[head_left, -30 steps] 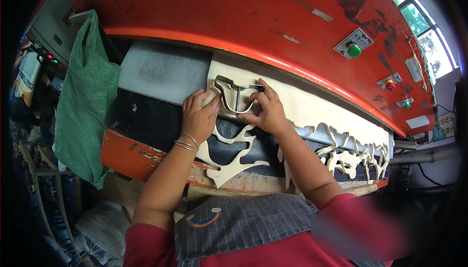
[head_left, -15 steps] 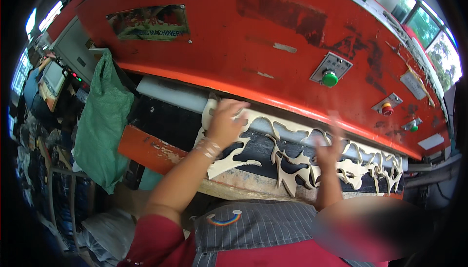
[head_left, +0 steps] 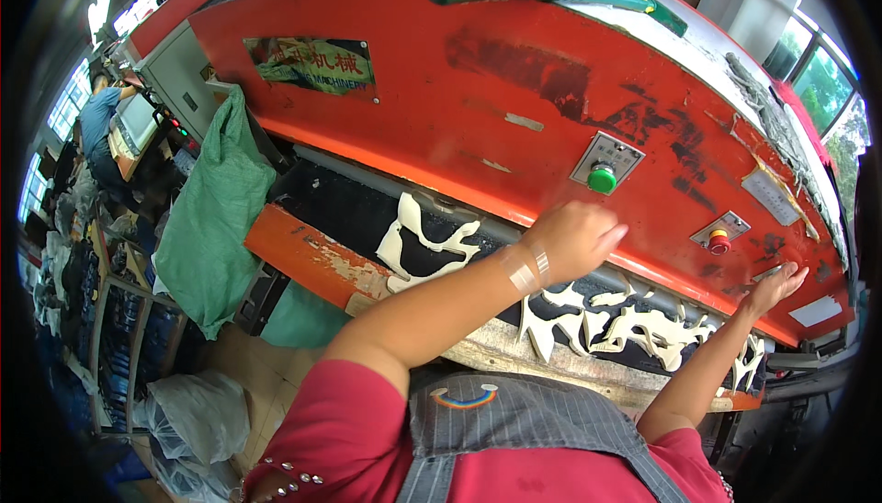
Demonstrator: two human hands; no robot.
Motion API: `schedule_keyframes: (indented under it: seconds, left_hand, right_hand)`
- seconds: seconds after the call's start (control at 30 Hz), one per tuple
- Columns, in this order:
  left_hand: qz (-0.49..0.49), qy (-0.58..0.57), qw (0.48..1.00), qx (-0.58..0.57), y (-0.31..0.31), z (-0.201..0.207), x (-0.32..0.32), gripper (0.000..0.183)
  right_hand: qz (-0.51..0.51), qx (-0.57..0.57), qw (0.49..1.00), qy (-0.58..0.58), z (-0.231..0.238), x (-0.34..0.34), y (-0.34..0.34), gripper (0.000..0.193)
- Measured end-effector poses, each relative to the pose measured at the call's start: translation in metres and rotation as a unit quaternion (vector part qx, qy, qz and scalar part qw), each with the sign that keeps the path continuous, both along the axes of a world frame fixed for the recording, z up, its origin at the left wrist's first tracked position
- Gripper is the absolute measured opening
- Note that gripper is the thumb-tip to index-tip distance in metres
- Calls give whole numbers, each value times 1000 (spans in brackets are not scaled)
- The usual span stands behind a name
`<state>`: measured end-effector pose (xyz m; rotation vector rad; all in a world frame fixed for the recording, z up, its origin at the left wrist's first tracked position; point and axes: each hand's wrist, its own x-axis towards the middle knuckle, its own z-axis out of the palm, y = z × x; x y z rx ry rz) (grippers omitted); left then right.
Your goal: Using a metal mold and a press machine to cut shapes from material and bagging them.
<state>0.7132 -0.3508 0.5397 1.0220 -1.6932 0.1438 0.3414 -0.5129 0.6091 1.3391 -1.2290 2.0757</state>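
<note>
We count two bare hands, both released and holding nothing that we can see. The left hand point(head_left: 574, 238), fingers loosely bent, is just below one green button point(head_left: 603, 179) on the red machine point(head_left: 413, 126). The right hand point(head_left: 774, 290), fingers extended, partly hides one small plate point(head_left: 764, 274) near one red button point(head_left: 718, 243); whether it presses anything, we cannot tell. Cream offcuts point(head_left: 648, 330) lie in at least two clusters along the black bed point(head_left: 335, 202).

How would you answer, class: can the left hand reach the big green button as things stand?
Probably yes: the left hand appears just below the green button, and nothing visible stands between them.
</note>
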Motion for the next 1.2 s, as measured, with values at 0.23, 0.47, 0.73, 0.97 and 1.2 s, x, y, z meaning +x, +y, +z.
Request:
schedule_keyframes:
  seconds: [0.23, 0.47, 0.73, 0.97, 1.2]
  left_hand:
    - [96, -40, 944, 312, 120, -139, 36, 32]
    - [255, -56, 928, 264, 139, -161, 21, 26]
    - [242, -45, 939, 241, 137, -158, 16, 30]
    - [142, 12, 913, 382, 148, -150, 63, 27]
    - [289, -18, 940, 178, 120, -211, 142, 17]
  right_hand:
    - [237, -17, 967, -91, 9, 34, 57, 48]
    - [368, -66, 919, 123, -24, 222, 118, 29]
    - [521, 117, 770, 349, -67, 340, 156, 34]
    - [409, 314, 660, 547, -141, 373, 126, 73]
    - [277, 355, 621, 642, -171, 433, 174, 82]
